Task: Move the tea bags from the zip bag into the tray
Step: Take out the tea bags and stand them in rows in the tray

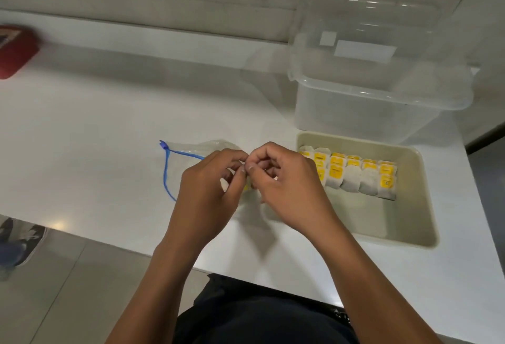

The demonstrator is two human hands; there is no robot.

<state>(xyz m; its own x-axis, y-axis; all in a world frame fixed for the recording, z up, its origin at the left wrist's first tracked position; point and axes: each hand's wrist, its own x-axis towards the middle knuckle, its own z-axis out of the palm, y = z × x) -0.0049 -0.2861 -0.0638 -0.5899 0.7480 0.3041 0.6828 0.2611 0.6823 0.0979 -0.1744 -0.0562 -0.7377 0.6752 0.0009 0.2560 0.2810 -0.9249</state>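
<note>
White tabletop (pixel 82 130) is carrying everything, with a beige tray (pixel 420 215) lying near its right edge. Tea bags (pixel 352 172) with yellow tags are lying in a row across the tray's far half. Just left of the tray, two bare hands are meeting fingertip to fingertip above a clear zip bag (pixel 191 149) with a blue seal, and they are hiding most of the bag. The left hand (pixel 210 190) and the right hand (pixel 284 182) are both curling their fingers in a tight grip, pinching something small between them; only a sliver of yellow is showing, so what it is cannot be told. Directly behind the tray, a clear plastic box (pixel 377 97) is standing, lidless. Far left of the tray, at the frame's edge, a red object (pixel 16 51) is lying, blurred.
</note>
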